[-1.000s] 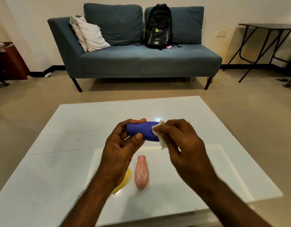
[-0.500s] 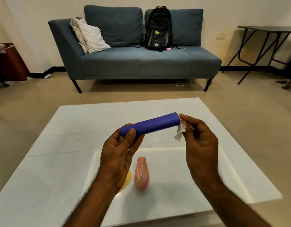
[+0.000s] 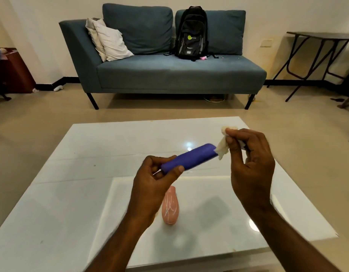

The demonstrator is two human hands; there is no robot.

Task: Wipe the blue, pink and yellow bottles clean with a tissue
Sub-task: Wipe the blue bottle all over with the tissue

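My left hand [image 3: 153, 185] grips the near end of the blue bottle [image 3: 191, 159], which lies nearly level above the white table [image 3: 71, 193], its far end pointing up and right. My right hand [image 3: 250, 163] pinches a crumpled white tissue [image 3: 222, 148] that touches the bottle's far end. The pink bottle [image 3: 170, 208] lies on the table below my left hand. The yellow bottle is hidden behind my left wrist.
A blue sofa [image 3: 169, 75] with a black backpack [image 3: 191, 34] and pale cushions [image 3: 108, 40] stands beyond the table. A dark folding table [image 3: 323, 36] is at the far right, a brown cabinet [image 3: 14, 71] at the far left.
My right hand slid the tissue along the blue bottle from near my left hand out to its far end and rose a little. The yellow bottle went out of sight behind my left wrist.
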